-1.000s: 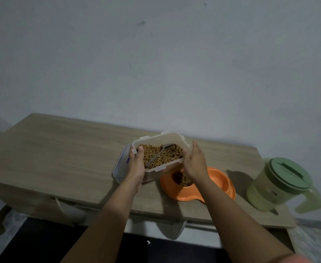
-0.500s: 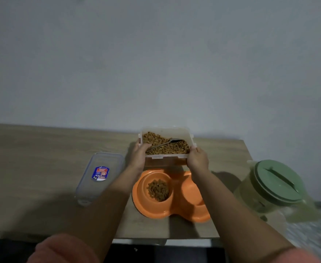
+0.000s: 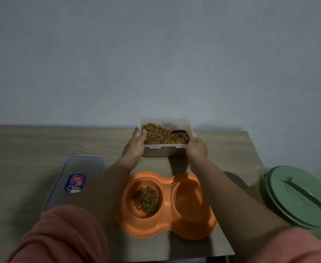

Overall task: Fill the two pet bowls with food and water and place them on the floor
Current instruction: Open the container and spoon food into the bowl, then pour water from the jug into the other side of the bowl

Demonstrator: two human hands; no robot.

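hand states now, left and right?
Left hand: grips the left end of the kibble container, thumb over the rim.
Right hand: grips the container's right end.

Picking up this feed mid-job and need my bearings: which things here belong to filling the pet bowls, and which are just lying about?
In the job:
- orange double bowl, kibble in its left well, right well empty
- open kibble container with a spoon, gripped by the left hand and right hand
- green-lidded pitcher

Lying about:
- container lid, flat on the table
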